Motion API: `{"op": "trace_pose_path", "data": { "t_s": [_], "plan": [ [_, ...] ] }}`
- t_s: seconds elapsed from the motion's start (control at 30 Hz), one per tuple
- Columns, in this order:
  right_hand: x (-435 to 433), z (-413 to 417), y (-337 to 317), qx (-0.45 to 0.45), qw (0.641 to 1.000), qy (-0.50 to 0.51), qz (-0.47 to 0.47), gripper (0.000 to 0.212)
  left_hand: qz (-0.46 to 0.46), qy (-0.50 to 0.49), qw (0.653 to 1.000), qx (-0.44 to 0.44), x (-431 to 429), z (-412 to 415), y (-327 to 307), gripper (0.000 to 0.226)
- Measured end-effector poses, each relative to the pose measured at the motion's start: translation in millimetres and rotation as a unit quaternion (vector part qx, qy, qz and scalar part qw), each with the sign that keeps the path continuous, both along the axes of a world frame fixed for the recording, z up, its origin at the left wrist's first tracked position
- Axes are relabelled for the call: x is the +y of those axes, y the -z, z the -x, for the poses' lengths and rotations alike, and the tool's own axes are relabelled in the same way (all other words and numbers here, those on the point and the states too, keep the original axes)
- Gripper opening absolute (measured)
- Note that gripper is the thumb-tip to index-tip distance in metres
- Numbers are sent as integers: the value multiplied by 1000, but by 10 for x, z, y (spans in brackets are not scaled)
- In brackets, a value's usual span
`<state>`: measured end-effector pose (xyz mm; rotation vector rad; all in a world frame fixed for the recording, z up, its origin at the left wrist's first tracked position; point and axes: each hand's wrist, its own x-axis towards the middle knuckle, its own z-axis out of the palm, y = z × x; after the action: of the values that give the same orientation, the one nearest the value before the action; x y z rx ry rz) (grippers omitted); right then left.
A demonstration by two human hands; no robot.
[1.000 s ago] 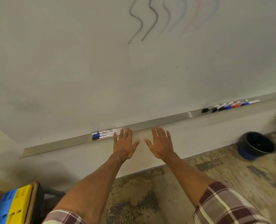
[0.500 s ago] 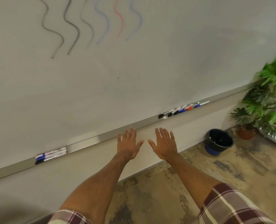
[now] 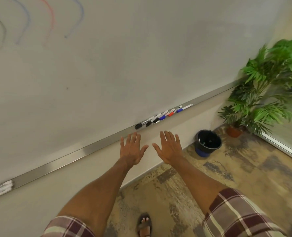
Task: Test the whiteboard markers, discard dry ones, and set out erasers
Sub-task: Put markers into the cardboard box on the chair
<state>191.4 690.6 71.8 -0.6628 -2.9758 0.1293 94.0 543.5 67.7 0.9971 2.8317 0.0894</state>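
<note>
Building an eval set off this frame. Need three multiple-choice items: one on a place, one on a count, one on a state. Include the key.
1. Where is the bin?
A) on the tray
B) on the floor
C) held up

2. How many red-capped pens are among the markers on the tray?
A) none
B) one
C) three

3. The left grip and right grip are:
A) both open, holding nothing
B) both holding markers
C) left on a marker, right open

Key:
1 B, the bin stands on the floor below the tray.
2 B, a single red cap sits among black and blue ones.
3 A, fingers are spread and nothing is held.
</note>
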Motion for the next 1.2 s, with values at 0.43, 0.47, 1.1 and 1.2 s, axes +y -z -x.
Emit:
{"op": "trace_pose_path", "data": {
  "t_s": [0.43,0.47,1.1,1.2],
  "plan": [
    [951,822,294,-45,999,-20,2,70,23,-2,1000,-17,950,758,348,73],
    [995,878,312,-48,999,-25,4,70,22,-7,1000,-22,998,801,394,73],
    [1610,1698,627,-63,981,-185,-18,51,12,-117,991,-59,1178,1081,728,72],
    [1679,1742,693,-65,974,-217,-18,48,-1,-147,987,-68,1267,1033,760,72]
  ]
}}
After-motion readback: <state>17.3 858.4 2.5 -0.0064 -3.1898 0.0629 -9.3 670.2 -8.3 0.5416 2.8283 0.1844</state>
